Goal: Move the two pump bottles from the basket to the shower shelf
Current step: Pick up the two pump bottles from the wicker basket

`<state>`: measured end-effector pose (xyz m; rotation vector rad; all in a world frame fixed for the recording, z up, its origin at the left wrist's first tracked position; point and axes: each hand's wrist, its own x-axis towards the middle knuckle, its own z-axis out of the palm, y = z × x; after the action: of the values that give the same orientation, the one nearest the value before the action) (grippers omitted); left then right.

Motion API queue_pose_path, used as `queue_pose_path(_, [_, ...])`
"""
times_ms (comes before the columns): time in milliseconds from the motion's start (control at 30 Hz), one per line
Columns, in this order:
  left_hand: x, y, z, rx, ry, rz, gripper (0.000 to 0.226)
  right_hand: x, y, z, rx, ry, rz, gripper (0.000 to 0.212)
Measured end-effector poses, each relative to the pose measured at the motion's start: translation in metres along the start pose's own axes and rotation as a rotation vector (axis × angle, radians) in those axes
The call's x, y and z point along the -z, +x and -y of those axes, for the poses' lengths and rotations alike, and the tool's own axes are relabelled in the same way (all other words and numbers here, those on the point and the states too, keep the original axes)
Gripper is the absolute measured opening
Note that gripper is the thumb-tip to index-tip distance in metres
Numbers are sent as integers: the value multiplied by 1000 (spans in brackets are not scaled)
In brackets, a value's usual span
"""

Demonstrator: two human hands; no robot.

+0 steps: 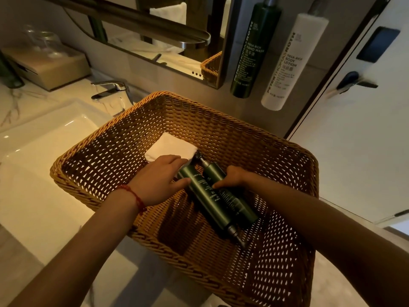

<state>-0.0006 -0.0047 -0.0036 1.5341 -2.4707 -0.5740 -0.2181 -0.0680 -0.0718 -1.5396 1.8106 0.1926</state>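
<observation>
Bathroom counter's wicker basket point(106, 165): both hands point(159, 180) cupped against two touching dark pump bottles point(212, 196) inside.

Bathroom, white sink point(44, 138), faucet point(110, 89), mirror point(155, 41), wall-mounted toiletries point(254, 49)

Two bare forearms, no sleeves. Thin red braided string bracelet point(134, 195) on wrist of left hand point(156, 181). Right hand point(232, 177) unadorned.
</observation>
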Motion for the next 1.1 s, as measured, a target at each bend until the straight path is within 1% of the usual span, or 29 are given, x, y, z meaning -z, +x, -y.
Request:
queue_pose_path(133, [-1,0,0,-20,-14,-7,52,0,-3,-1,13,-23,-20,66])
queue_pose_path(233, [-1,0,2,-43,-8,-10,55,6,-6,-1,46,-24,-76,68])
queue_pose_path(333, [-2,-2,3,-75,-19,-2,56,16,-16,2,72,32,-118,69])
queue_pose_path(467, [-4,-4,3,-131,-49,26,56,28,-44,8,146,126,-196,59])
queue_pose_path(533, [-4,-4,2,-162,-64,35,56,30,-63,8,187,194,-230,56])
queue_pose_path(733, [-4,-3,-5,-239,-104,103,56,29,-113,-4,261,484,-333,56])
queue_pose_path(933, [6,9,-13,-310,-53,93,53,25,-154,-20,290,656,-536,52])
queue_pose_path(1033, [9,21,-17,-331,10,126,52,24,-168,-26,288,758,-644,50])
queue_pose_path(1100, [9,31,-19,-330,50,181,53,22,-177,-28,275,817,-696,47])
